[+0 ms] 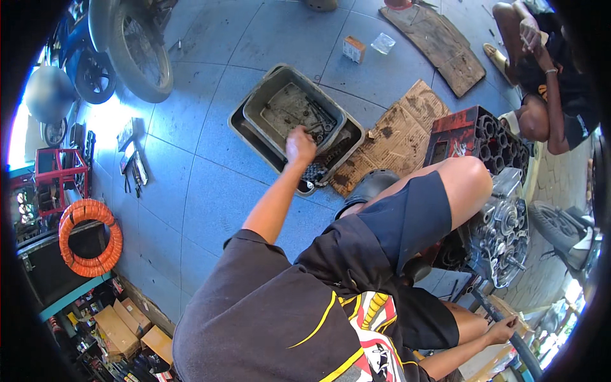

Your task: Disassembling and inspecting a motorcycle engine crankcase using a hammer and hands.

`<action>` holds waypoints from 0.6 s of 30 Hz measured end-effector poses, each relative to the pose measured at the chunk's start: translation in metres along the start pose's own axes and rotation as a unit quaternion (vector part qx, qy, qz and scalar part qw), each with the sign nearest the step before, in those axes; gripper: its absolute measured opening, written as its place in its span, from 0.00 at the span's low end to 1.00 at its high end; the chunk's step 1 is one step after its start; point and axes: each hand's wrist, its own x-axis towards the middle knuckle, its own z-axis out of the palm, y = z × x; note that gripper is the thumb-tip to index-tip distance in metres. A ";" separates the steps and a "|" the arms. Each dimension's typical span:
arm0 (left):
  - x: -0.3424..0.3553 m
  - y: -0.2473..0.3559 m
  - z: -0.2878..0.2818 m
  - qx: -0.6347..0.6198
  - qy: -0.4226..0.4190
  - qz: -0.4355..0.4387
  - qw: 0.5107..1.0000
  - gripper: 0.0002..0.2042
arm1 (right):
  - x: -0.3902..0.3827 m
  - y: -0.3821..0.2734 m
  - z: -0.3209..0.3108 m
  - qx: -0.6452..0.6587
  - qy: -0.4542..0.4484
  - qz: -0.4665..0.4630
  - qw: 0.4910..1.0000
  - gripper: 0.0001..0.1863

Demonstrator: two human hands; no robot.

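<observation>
Tub [278, 108] with metal parts [320, 118] sits at 12 o'clock on the blue tiled floor [159, 254], nested in a larger tray [361, 137]. The left hand [301, 146] dips over its near side, fingertips hidden, so whether it grips anything cannot be told. The right hand [503, 330] is at 4 o'clock, fingers curled, any hold unclear. An engine [499, 245] stands between 3 and 4 o'clock. The step appears to be picking among the parts; the next move likely calls for a precise pinch.
</observation>
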 end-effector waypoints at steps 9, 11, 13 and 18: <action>0.090 -0.013 0.029 0.087 -0.173 0.082 0.978 0.12 | 0.036 0.069 0.060 -0.014 -0.117 0.034 0.992 0.23; 0.084 0.002 0.039 0.114 -0.182 0.062 0.975 0.12 | 0.036 0.082 0.064 -0.003 -0.130 0.050 0.990 0.24; 0.081 0.006 0.043 0.145 -0.187 0.038 0.971 0.13 | 0.034 0.085 0.068 0.099 -0.139 0.074 0.983 0.24; 0.083 -0.031 0.054 0.170 -0.219 0.059 0.959 0.18 | 0.035 0.053 0.081 0.114 -0.205 0.056 0.971 0.23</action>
